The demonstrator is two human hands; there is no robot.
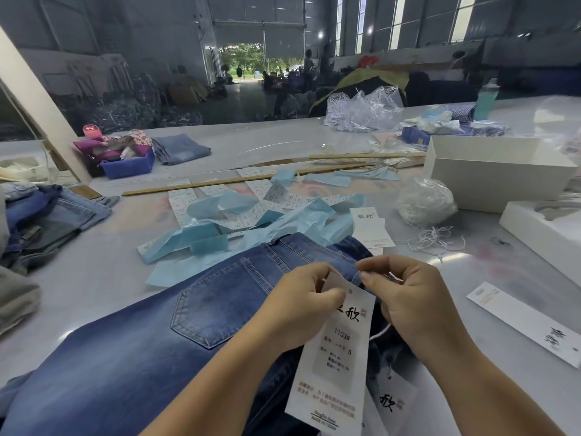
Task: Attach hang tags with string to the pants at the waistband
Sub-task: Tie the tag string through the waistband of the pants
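Blue denim pants [163,335] lie back-side up across the table, waistband [308,243] toward the far side. My left hand [301,303] pinches the top of a long white hang tag [336,357] printed with black characters and "1103#". My right hand [405,291] pinches a thin white string [382,332] right at the tag's top hole, just above the waistband's right end. A second white tag [393,398] lies under the held one. More tags [371,228] sit beyond the waistband.
Blue tissue and printed label strips [251,221] litter the table beyond the pants. A bundle of white strings [424,202] and loose strands lie to the right, near white boxes [490,171]. Folded jeans [47,221] stack at left. A long tag [528,322] lies at right.
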